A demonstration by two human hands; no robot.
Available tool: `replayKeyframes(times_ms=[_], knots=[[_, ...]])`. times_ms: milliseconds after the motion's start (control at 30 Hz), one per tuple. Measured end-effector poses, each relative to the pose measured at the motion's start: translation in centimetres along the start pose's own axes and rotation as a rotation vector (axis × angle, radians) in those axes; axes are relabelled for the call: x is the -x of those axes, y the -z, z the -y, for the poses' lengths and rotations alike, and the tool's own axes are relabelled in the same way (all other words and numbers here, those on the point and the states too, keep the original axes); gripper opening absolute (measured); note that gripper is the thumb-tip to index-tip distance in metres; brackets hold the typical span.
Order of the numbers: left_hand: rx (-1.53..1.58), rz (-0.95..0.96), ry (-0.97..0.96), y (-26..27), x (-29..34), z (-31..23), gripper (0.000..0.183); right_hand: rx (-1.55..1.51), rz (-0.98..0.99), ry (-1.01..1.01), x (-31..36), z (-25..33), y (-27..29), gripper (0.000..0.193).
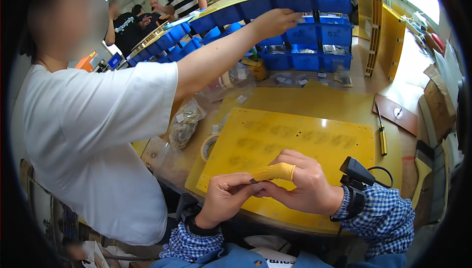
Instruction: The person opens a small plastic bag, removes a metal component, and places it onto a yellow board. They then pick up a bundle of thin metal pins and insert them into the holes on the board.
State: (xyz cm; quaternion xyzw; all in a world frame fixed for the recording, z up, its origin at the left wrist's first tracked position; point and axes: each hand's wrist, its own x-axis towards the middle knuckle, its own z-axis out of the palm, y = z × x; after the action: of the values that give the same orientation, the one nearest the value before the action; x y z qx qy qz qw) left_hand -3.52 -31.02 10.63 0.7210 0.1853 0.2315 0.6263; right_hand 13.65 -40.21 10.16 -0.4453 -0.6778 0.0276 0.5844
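My left hand (223, 197) and my right hand (307, 184) meet at the fingertips, above the near edge of a yellow board (295, 140). Both hands are pinched closed around a small dark piece (253, 181), mostly hidden by the fingers, so its kind cannot be made out. A yellow finger cot (275, 171) covers my right index finger. The board has small holes along its edges and dark smudges in rows. It lies flat on a larger yellowish sheet (388, 155).
At left a person in a white T-shirt (98, 106) reaches an arm across the table toward stacked blue bins (334, 34). A tape roll (209, 147) and a clear bag of parts (186, 125) lie left of the board. To its right are a yellow-handled screwdriver (382, 138), a brown plate (405, 120) and a brush (422, 167).
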Motion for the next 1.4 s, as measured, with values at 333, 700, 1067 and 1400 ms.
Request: replayKeyframes(times_ms=[333,700,1067,1400], knots=[[-0.022,0.008,-0.008,0.11,0.01,0.06,0.013,-0.036,0.001,-0.023,0.12,0.17,-0.01,0.027],[-0.012,0.008,-0.015,0.08,-0.04,0.07,0.013,-0.038,-0.005,-0.017,0.13,0.09,-0.03,0.025],[-0.032,0.0,-0.006,-0.05,0.16,-0.11,0.013,-0.001,-0.012,-0.002,0.15,0.09,0.05,0.023],[0.002,-0.004,-0.018,0.06,-0.03,0.3,0.014,-0.025,-0.031,0.021,0.06,-0.17,-0.04,0.025]])
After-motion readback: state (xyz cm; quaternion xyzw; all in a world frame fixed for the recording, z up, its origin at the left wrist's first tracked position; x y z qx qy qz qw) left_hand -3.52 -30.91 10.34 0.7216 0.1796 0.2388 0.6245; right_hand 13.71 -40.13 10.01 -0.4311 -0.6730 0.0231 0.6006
